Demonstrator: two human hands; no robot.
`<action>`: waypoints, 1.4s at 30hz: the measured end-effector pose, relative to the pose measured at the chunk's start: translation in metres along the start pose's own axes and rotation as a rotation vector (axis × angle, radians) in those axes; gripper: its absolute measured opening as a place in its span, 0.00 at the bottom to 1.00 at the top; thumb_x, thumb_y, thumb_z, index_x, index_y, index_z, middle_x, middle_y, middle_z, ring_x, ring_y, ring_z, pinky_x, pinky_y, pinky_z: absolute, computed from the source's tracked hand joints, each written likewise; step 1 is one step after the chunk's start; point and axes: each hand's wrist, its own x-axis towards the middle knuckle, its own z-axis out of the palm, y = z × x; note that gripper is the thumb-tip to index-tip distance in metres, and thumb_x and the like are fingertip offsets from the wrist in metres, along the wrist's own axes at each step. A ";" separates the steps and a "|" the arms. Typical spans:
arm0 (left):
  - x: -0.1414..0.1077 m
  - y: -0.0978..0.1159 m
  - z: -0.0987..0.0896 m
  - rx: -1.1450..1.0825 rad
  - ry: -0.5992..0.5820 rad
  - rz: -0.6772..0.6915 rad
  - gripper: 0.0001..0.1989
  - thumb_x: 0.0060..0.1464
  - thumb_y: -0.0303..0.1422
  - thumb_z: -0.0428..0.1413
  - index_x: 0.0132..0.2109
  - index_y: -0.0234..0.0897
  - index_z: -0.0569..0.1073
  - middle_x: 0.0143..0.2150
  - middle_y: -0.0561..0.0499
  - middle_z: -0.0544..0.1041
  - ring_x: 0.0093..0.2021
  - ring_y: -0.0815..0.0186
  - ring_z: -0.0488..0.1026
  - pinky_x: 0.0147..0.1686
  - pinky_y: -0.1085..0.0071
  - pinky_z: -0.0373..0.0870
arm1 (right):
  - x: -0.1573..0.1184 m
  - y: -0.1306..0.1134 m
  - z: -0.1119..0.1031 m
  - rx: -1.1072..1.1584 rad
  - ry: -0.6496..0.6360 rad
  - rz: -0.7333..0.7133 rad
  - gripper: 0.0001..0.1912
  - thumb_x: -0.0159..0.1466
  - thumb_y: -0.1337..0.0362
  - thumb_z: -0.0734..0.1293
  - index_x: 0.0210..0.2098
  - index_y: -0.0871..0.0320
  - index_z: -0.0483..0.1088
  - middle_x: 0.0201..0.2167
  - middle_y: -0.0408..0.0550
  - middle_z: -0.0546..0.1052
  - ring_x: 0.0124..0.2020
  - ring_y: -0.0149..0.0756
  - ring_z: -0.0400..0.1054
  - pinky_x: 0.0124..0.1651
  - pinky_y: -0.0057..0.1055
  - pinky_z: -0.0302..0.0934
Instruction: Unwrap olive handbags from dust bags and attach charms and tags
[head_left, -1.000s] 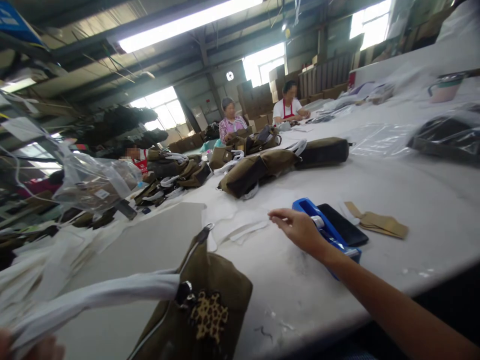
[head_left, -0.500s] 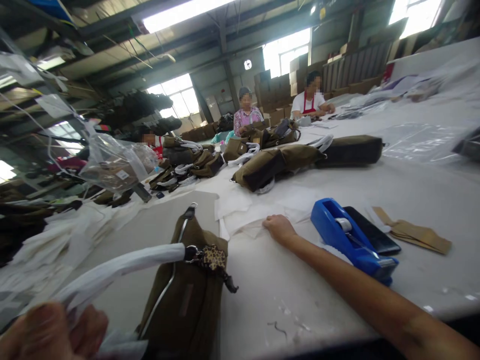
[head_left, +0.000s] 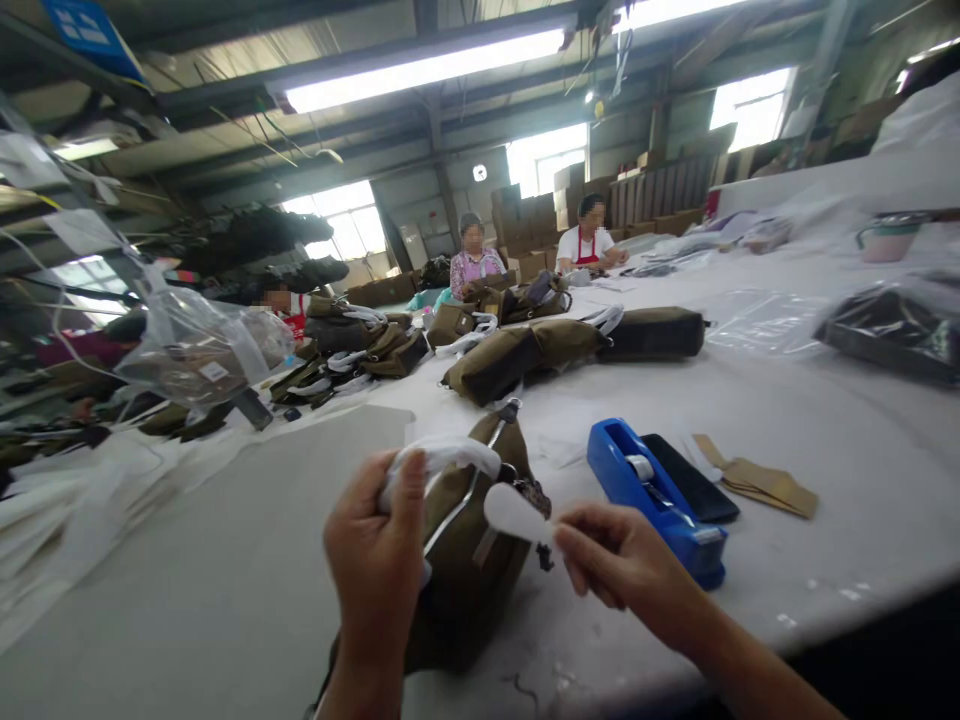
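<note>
An olive-brown handbag [head_left: 465, 590] with a silver zipper stands in front of me on the white table. My left hand [head_left: 375, 550] is closed around its handle [head_left: 461, 455], which is wrapped in white material. My right hand [head_left: 626, 560] pinches a thin white piece with a rounded end [head_left: 514, 512], probably paper or foam, and holds it in front of the bag's right side. Partly behind that piece, a patterned charm [head_left: 536, 493] hangs from the bag by the handle ring.
Right of the bag lie a blue tape dispenser [head_left: 652, 500], a dark flat object [head_left: 694, 480] and brown paper strips [head_left: 772, 490]. More olive bags [head_left: 555, 350] lie farther back. A plastic-wrapped dark item [head_left: 892, 330] rests at right. Co-workers sit across the table.
My right hand has come back from the white sheets on the table to the bag, bringing a white piece. My left hand and the bag have moved right and farther from me in view.
</note>
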 end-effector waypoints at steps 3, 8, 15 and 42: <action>-0.004 0.010 0.022 -0.030 -0.185 0.086 0.23 0.64 0.51 0.52 0.44 0.36 0.79 0.27 0.52 0.74 0.27 0.67 0.69 0.26 0.75 0.64 | -0.003 -0.001 0.016 -0.091 -0.036 0.044 0.21 0.66 0.46 0.69 0.37 0.60 0.75 0.20 0.43 0.75 0.14 0.23 0.57 0.16 0.21 0.48; -0.015 0.019 0.024 -0.316 -0.252 -0.055 0.29 0.67 0.53 0.47 0.66 0.43 0.66 0.39 0.50 0.78 0.26 0.70 0.70 0.23 0.76 0.66 | 0.021 -0.008 0.041 0.157 0.035 -0.061 0.24 0.64 0.42 0.69 0.34 0.60 0.71 0.23 0.43 0.75 0.15 0.25 0.61 0.17 0.23 0.55; -0.009 0.004 0.019 -0.473 -0.271 -0.280 0.41 0.59 0.49 0.60 0.72 0.42 0.56 0.41 0.49 0.80 0.32 0.68 0.76 0.28 0.77 0.70 | 0.033 -0.023 0.055 0.205 -0.042 -0.189 0.23 0.65 0.43 0.69 0.35 0.59 0.71 0.25 0.43 0.76 0.17 0.25 0.63 0.19 0.22 0.57; 0.001 0.038 0.010 -0.255 -0.172 0.118 0.16 0.59 0.43 0.62 0.48 0.38 0.82 0.37 0.51 0.85 0.33 0.65 0.81 0.33 0.75 0.78 | 0.032 -0.085 0.034 -0.112 0.024 -0.442 0.15 0.64 0.52 0.72 0.39 0.57 0.80 0.35 0.47 0.78 0.31 0.33 0.69 0.31 0.27 0.62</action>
